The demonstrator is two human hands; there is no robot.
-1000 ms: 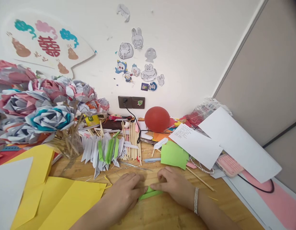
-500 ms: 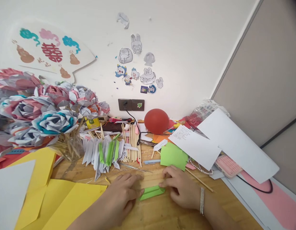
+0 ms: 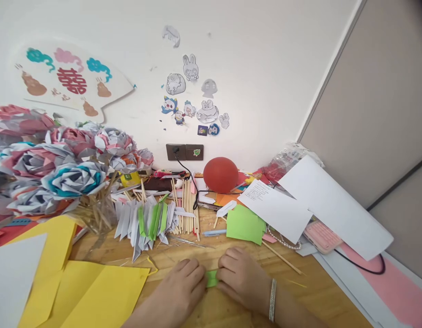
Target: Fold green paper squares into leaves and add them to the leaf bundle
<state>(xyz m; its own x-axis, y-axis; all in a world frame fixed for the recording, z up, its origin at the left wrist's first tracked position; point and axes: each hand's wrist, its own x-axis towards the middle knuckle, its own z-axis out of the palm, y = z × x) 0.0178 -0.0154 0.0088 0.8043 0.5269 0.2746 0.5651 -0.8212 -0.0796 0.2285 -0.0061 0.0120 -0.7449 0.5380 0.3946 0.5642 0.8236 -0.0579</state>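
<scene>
Both my hands rest low on the wooden table [image 3: 320, 291], pressed onto a small folded green paper strip [image 3: 212, 278]. My left hand [image 3: 179, 288] covers the strip's left end with curled fingers. My right hand [image 3: 240, 279], with a silver bracelet [image 3: 272, 299] at the wrist, covers its right end. Only a short bit of green shows between the two hands.
Yellow paper sheets [image 3: 95, 296] lie at the left. Behind stand paper flowers [image 3: 60, 164], folded white and green pieces [image 3: 146, 221], wooden sticks [image 3: 187, 200], a green sheet [image 3: 245, 224], a red ball [image 3: 220, 174], white sheets [image 3: 300, 200] and a pink device [image 3: 322, 237].
My hands have come closer together over the green strip, so less of it shows than half a second ago. The view shifted slightly.
</scene>
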